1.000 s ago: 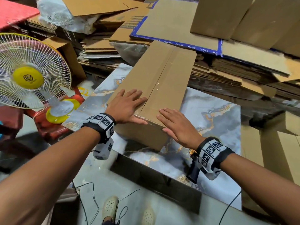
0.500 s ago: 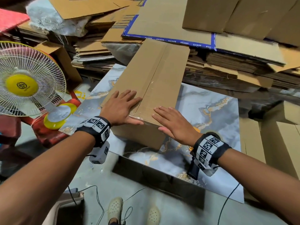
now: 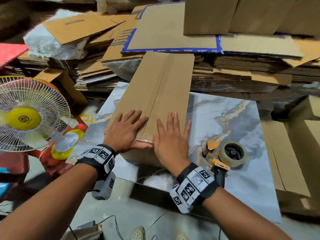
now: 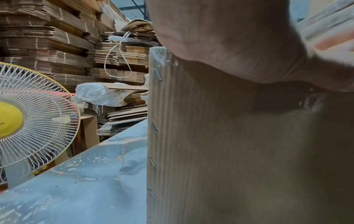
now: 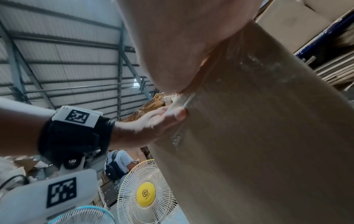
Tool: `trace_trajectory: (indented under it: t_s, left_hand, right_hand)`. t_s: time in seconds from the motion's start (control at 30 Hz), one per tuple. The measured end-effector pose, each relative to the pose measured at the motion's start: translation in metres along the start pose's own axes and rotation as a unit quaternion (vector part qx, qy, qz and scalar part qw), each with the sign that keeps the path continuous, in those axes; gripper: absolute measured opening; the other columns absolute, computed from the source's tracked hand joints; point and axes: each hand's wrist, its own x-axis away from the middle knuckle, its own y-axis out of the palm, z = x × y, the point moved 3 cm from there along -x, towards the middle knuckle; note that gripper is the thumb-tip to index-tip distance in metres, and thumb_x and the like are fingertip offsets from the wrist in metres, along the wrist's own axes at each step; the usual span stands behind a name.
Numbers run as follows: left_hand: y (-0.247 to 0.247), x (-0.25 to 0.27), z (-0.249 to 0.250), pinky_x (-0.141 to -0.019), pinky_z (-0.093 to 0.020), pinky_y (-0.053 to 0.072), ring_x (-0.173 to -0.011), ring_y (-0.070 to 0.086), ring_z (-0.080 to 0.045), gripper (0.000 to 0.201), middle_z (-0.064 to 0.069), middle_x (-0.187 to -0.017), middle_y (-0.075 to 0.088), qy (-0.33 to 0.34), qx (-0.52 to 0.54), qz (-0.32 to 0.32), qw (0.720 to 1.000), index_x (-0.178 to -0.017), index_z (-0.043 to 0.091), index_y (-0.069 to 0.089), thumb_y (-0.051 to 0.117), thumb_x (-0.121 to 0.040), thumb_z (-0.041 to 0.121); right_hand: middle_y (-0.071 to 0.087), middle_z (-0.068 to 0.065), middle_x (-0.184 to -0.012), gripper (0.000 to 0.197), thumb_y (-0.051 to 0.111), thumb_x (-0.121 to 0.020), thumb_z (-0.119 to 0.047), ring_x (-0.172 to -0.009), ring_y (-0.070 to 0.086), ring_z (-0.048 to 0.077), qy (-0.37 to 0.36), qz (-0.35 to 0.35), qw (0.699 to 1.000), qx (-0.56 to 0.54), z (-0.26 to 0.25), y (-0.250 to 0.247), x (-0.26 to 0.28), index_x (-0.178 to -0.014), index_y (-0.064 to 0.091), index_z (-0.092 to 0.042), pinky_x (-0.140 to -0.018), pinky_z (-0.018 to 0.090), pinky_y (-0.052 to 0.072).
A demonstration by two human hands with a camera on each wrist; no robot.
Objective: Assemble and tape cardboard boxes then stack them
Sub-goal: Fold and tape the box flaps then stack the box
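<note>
A long cardboard box (image 3: 161, 87) lies on the marble-patterned table (image 3: 233, 118), its top flaps closed with clear tape along the centre seam. My left hand (image 3: 127, 130) lies flat on the near left flap, fingers straight, thumb over the taped front edge. My right hand (image 3: 171, 135) presses flat on the near right flap beside the seam. The left wrist view shows the box's stapled side (image 4: 229, 151) under my palm. In the right wrist view the box front (image 5: 268, 136) fills the right, with the left hand (image 5: 153, 125) at its edge. A tape dispenser (image 3: 226, 156) rests on the table to the right.
A yellow-centred fan (image 3: 26, 116) stands at the left on a red stool. Stacks of flat cardboard (image 3: 242, 66) crowd behind the table. Folded boxes (image 3: 294, 161) lean at the right. Cables run on the floor. A person with a backpack (image 5: 118, 165) stands far off.
The view has shifted right, bringing the tape dispenser into sight. My right hand has slid from the box's front corner up onto the top flap; the left hand stays pressed on the box.
</note>
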Motion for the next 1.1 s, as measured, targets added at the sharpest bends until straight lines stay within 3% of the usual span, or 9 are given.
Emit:
trace_trajectory:
  t_s: [0.13, 0.27, 0.33, 0.4, 0.5, 0.57, 0.8, 1.0, 1.1]
  left_hand:
    - [-0.001, 0.0, 0.001, -0.112, -0.06, 0.033, -0.146, 0.037, -0.033, 0.12, -0.01, -0.159, 0.039, -0.009, -0.002, -0.004, 1.0, -0.152, 0.023, 0.044, 0.014, -0.069, 0.103]
    - [-0.002, 0.0, 0.0, -0.112, -0.059, 0.033, -0.146, 0.037, -0.034, 0.119, -0.011, -0.159, 0.039, -0.008, -0.006, -0.007, 1.0, -0.152, 0.022, 0.044, 0.013, -0.071, 0.102]
    - [-0.001, 0.001, 0.0, -0.112, -0.059, 0.033, -0.146, 0.037, -0.035, 0.117, -0.011, -0.16, 0.038, -0.005, -0.007, -0.01, 1.0, -0.153, 0.022, 0.043, 0.015, -0.072, 0.101]
    - [-0.002, 0.001, 0.001, -0.111, -0.059, 0.036, -0.144, 0.039, -0.036, 0.116, -0.013, -0.158, 0.04, -0.001, -0.009, -0.008, 1.0, -0.151, 0.02, 0.045, 0.015, -0.073, 0.1]
    - [-0.003, 0.002, 0.002, -0.109, -0.06, 0.038, -0.141, 0.043, -0.039, 0.114, -0.015, -0.155, 0.044, 0.005, 0.001, -0.001, 1.0, -0.148, 0.017, 0.049, 0.015, -0.075, 0.099]
    - [-0.003, 0.002, 0.002, -0.109, -0.059, 0.039, -0.14, 0.044, -0.04, 0.114, -0.017, -0.155, 0.044, 0.008, 0.004, 0.002, 1.0, -0.147, 0.016, 0.05, 0.016, -0.076, 0.099]
    - [-0.001, 0.001, 0.003, -0.11, -0.058, 0.038, -0.14, 0.043, -0.041, 0.112, -0.018, -0.153, 0.045, 0.016, -0.002, 0.013, 1.0, -0.147, 0.015, 0.049, 0.017, -0.078, 0.097]
    - [-0.001, 0.003, 0.004, -0.109, -0.057, 0.039, -0.139, 0.043, -0.04, 0.113, -0.019, -0.151, 0.047, 0.019, 0.001, 0.021, 1.0, -0.146, 0.014, 0.049, 0.013, -0.078, 0.097]
    - [-0.003, 0.001, 0.004, -0.105, -0.056, 0.042, -0.136, 0.046, -0.041, 0.113, -0.02, -0.148, 0.049, 0.026, 0.004, 0.029, 0.999, -0.143, 0.013, 0.052, 0.014, -0.078, 0.097]
  right_hand:
    - [0.019, 0.022, -0.165, 0.05, 0.031, -0.104, -0.04, -0.155, 0.01, 0.035, 0.06, 0.014, 0.998, -0.015, 0.049, 0.001, 0.017, -0.152, 0.038, -0.031, -0.111, 0.078, 0.007]
    - [0.006, 0.014, -0.169, 0.054, 0.031, -0.108, -0.039, -0.157, -0.002, 0.026, 0.155, -0.033, 0.97, -0.185, 0.088, 0.009, 0.035, -0.16, 0.023, -0.024, -0.123, 0.057, 0.01]
    - [0.023, 0.009, -0.167, 0.063, 0.029, -0.105, -0.051, -0.155, 0.014, 0.02, 0.185, 0.013, 0.91, -0.372, 0.078, 0.006, 0.035, -0.157, 0.032, -0.018, -0.123, 0.034, 0.017]
    - [0.046, 0.008, -0.155, 0.062, 0.031, -0.104, -0.057, -0.145, 0.039, 0.02, 0.21, 0.137, 0.836, -0.488, 0.056, -0.002, 0.026, -0.147, 0.047, -0.015, -0.116, 0.029, 0.032]
    - [0.063, 0.01, -0.136, 0.051, 0.035, -0.1, -0.046, -0.127, 0.057, 0.018, 0.243, 0.306, 0.746, -0.54, 0.026, -0.009, 0.009, -0.131, 0.06, -0.015, -0.102, 0.022, 0.045]
    - [0.067, 0.013, -0.13, 0.042, 0.038, -0.102, -0.033, -0.121, 0.06, 0.013, 0.249, 0.397, 0.717, -0.516, 0.018, -0.006, 0.004, -0.125, 0.063, -0.008, -0.097, 0.012, 0.044]
    - [0.068, 0.016, -0.117, 0.045, 0.037, -0.108, -0.028, -0.107, 0.064, 0.032, 0.214, 0.497, 0.752, -0.376, 0.018, 0.019, 0.012, -0.11, 0.067, 0.005, -0.092, 0.04, 0.052]
    - [0.065, 0.015, -0.114, 0.045, 0.043, -0.102, -0.033, -0.103, 0.06, 0.019, 0.34, 0.474, 0.662, -0.47, 0.01, 0.029, 0.022, -0.118, 0.06, 0.005, -0.088, 0.04, 0.05]
    - [0.058, 0.01, -0.132, 0.06, 0.061, -0.091, -0.042, -0.121, 0.055, 0.016, 0.334, 0.39, 0.693, -0.506, -0.017, 0.041, 0.037, -0.135, 0.048, -0.002, -0.103, 0.034, 0.046]
